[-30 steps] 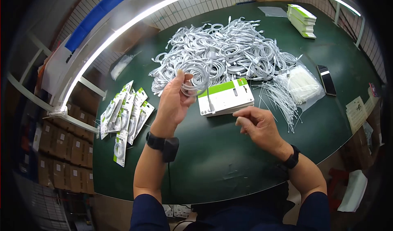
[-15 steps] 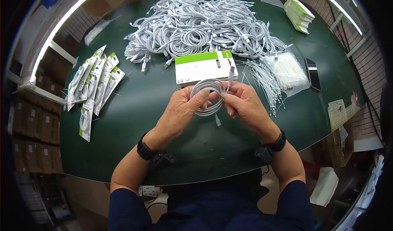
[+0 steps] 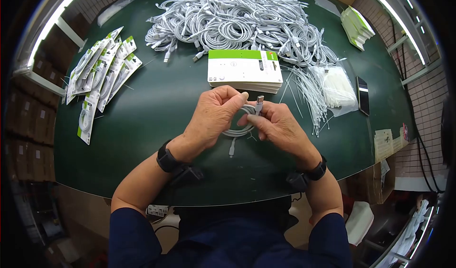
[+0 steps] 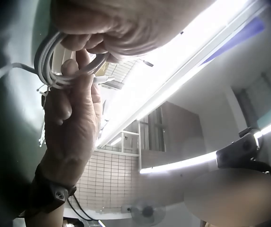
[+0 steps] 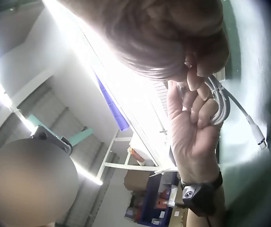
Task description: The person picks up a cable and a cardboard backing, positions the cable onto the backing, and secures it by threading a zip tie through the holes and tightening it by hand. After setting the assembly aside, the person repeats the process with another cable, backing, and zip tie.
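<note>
Both hands hold one coiled grey-white USB cable [image 3: 236,132] over the near middle of the table. My left hand [image 3: 211,116] grips the coil's left side, its thumb and fingers curled at the upper loop. With thumb and fingers my right hand [image 3: 283,129] pinches the right side, where the USB plug [image 3: 259,104] points up. The smaller end plug [image 5: 257,135] dangles below the coil. A thin white cable tie [image 4: 43,89] shows against the loops beside the right hand. Partly hidden behind the fingers is the inside of the coil.
Beyond the hands lies a stack of white-green cards [image 3: 244,71], with a large heap of coiled cables [image 3: 232,21] behind it. Loose cable ties [image 3: 308,97], a bag of ties [image 3: 335,87] and a phone [image 3: 363,95] lie right. Carded cables [image 3: 102,73] are piled left.
The right hand came from beside the card stack to the coil, which the left hand held alone at first. Since then the coil has tilted and its hanging plug has swung left.
</note>
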Demonstrator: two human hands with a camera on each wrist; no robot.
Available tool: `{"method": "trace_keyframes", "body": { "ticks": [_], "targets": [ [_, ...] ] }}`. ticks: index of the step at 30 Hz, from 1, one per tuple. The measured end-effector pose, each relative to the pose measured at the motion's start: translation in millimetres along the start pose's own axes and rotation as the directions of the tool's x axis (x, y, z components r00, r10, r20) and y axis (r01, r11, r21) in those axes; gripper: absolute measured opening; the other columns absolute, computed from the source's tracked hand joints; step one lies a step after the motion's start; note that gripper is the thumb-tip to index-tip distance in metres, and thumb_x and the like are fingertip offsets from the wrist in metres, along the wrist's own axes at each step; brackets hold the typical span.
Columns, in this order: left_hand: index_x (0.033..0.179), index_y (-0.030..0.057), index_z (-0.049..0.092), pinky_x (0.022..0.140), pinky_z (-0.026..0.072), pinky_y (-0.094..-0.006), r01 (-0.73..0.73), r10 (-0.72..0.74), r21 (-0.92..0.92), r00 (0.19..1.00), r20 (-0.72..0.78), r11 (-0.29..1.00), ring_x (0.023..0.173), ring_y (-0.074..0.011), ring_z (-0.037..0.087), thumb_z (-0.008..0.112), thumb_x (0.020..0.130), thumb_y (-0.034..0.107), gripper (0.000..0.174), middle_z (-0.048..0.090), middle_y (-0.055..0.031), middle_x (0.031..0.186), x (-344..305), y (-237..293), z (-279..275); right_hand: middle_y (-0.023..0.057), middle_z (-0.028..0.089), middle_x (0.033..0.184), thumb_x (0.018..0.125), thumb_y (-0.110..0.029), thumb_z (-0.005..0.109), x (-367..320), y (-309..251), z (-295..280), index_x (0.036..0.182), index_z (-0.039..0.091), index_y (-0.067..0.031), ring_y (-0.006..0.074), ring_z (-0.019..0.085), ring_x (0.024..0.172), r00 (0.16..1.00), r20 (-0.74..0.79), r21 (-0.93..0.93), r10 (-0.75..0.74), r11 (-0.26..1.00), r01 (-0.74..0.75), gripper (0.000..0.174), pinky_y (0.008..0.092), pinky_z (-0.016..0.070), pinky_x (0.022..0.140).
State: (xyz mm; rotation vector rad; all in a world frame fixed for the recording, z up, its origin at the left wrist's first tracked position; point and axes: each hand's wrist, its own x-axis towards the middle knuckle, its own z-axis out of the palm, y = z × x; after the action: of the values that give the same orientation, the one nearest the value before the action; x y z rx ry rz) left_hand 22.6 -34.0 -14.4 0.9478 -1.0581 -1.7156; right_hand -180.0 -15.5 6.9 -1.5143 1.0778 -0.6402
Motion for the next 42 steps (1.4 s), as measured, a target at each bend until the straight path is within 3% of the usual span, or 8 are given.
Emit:
{"method": "trace_keyframes", "body": {
  "ticks": [13,17,20,22,24,28,32,42],
  "targets": [
    [0.109,0.0016,0.065,0.052,0.0395,-0.0191,-0.062,0.063,0.034,0.998,-0.016,0.997,0.062,-0.0020,0.051,0.068,0.102,0.010,0.012,0.064,-0.0014,0.086,3,8,-8,0.0009,0.063,0.092,0.113,-0.025,0.051,4,20,11,0.116,0.064,0.0013,0.0053,0.057,0.064,1.000,0.011,0.540,0.015,0.841,-0.019,0.030,0.0248,0.0553,0.062],
    [0.112,-0.0032,0.063,0.078,0.0510,-0.0231,-0.530,0.681,0.571,0.729,-0.072,0.627,0.088,-0.0087,0.062,0.065,0.103,0.006,0.013,0.064,-0.0082,0.103,-4,23,7,0.0030,0.064,0.098,0.113,-0.022,0.053,4,24,2,0.133,0.061,0.0033,0.0075,0.060,0.067,0.983,-0.170,0.635,-0.069,0.755,0.163,0.033,0.0289,0.0604,0.070],
    [0.112,-0.0039,0.064,0.073,0.0517,-0.0229,-0.575,0.597,0.441,0.795,0.104,0.689,0.086,-0.0084,0.063,0.064,0.103,0.005,0.013,0.066,-0.0084,0.102,-27,32,8,0.0034,0.065,0.100,0.113,-0.023,0.052,4,22,-8,0.138,0.059,0.0031,0.0080,0.062,0.069,0.953,-0.288,0.676,-0.094,0.686,0.271,0.036,0.0295,0.0616,0.072],
    [0.114,-0.0041,0.065,0.064,0.0528,-0.0227,-0.301,0.257,0.272,0.948,0.188,0.914,0.083,-0.0095,0.066,0.062,0.107,0.010,0.016,0.069,-0.0081,0.101,-44,32,19,0.0023,0.063,0.101,0.114,-0.024,0.051,3,21,-13,0.142,0.057,0.0021,0.0076,0.059,0.071,0.938,-0.325,0.699,-0.120,0.637,0.324,0.039,0.0275,0.0569,0.069],
    [0.128,-0.0034,0.060,0.072,0.0545,-0.0249,0.014,-0.072,0.233,0.967,0.245,0.972,0.095,-0.0132,0.067,0.058,0.110,0.019,0.029,0.068,-0.0106,0.112,-43,24,28,0.0015,0.061,0.101,0.114,-0.024,0.050,1,20,-13,0.143,0.057,0.0016,0.0072,0.058,0.073,0.928,-0.344,0.723,-0.146,0.590,0.361,0.039,0.0262,0.0534,0.067],
    [0.152,-0.0012,0.041,0.098,0.0505,-0.0388,0.097,-0.092,-0.054,0.993,0.080,0.994,0.124,-0.0205,0.057,0.042,0.115,0.039,0.054,0.058,-0.0143,0.135,-25,-17,32,0.0003,0.057,0.101,0.115,-0.024,0.049,1,24,-1,0.144,0.056,0.0012,0.0070,0.055,0.073,0.934,-0.315,0.779,-0.171,0.515,0.357,0.039,0.0252,0.0488,0.065],
    [0.144,-0.0028,0.050,0.099,0.0494,-0.0416,-0.013,0.015,-0.232,1.000,0.006,0.973,0.114,-0.0204,0.060,0.031,0.118,0.038,0.052,0.063,-0.0105,0.123,-24,-14,26,0.0016,0.062,0.097,0.115,-0.029,0.048,0,22,23,0.143,0.057,0.0026,0.0072,0.056,0.069,0.954,-0.280,0.580,-0.102,0.775,0.253,0.043,0.0258,0.0522,0.063],
    [0.134,0.0022,0.061,0.095,0.0493,-0.0377,0.021,-0.078,-0.590,0.994,-0.072,0.807,0.092,-0.0148,0.061,0.032,0.115,0.030,0.044,0.061,-0.0003,0.093,-38,-38,-7,0.0002,0.063,0.095,0.114,-0.025,0.050,0,15,36,0.141,0.058,0.0046,0.0074,0.057,0.068,0.996,-0.061,0.457,-0.065,0.885,0.086,0.041,0.0234,0.0510,0.060]
  ]
}}
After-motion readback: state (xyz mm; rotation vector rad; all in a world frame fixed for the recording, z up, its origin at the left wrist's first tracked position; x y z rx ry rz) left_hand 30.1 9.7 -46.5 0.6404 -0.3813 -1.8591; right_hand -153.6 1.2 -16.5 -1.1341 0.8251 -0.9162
